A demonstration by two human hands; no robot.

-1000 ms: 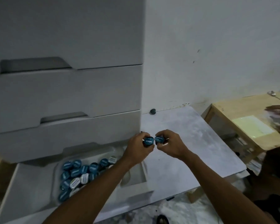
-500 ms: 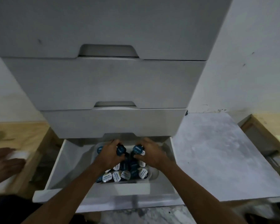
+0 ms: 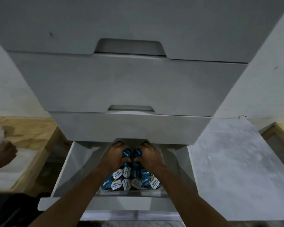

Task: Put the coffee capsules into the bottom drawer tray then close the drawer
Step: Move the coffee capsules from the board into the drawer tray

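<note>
The bottom drawer of a grey cabinet stands pulled out. Inside it lies a white tray filled with several blue and white coffee capsules. My left hand holds a blue capsule over the far part of the tray. Right beside it, my right hand holds another blue capsule. Both hands reach in under the drawer above, and the two capsules almost touch. The far end of the tray is hidden by my hands.
Two shut drawers rise above the open one. A grey marble slab lies to the right. On the left is a wooden table with a white cloth, and another person's hand rests there.
My hands carried the two capsules from above the marble slab to the open drawer, then deeper over the far part of the tray. My view has swung left and closer.
</note>
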